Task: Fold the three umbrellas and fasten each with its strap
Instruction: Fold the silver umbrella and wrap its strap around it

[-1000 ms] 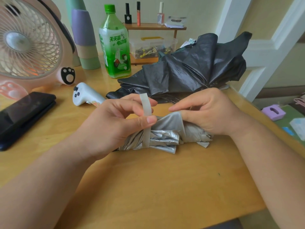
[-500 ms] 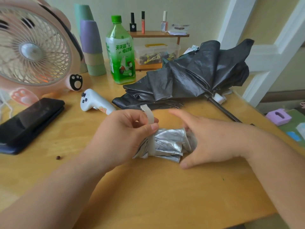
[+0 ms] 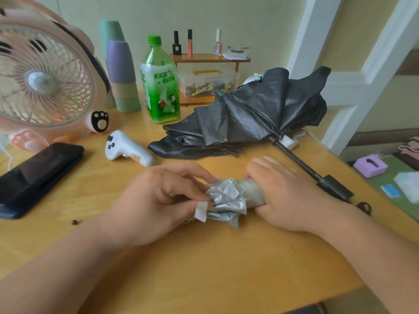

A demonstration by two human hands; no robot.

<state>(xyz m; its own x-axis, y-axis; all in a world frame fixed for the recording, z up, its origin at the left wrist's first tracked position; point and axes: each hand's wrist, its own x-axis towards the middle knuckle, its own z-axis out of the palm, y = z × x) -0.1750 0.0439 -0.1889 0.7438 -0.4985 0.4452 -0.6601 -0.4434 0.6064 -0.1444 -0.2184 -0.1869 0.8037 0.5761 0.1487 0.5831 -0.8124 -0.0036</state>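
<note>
At mid-frame on the yellow wooden counter (image 3: 226,268), your left hand (image 3: 158,200) pinched the pale fabric strap (image 3: 201,211) of the crumpled silver folding umbrella (image 3: 229,198); your right hand (image 3: 288,196) gripped its right end.

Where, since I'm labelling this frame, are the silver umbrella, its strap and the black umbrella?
silver umbrella (image 3: 229,198): head view, on its crumpled canopy fabric.
strap (image 3: 201,210): head view, on its loose white end.
black umbrella (image 3: 249,114): head view, on the middle of its canopy.
</note>
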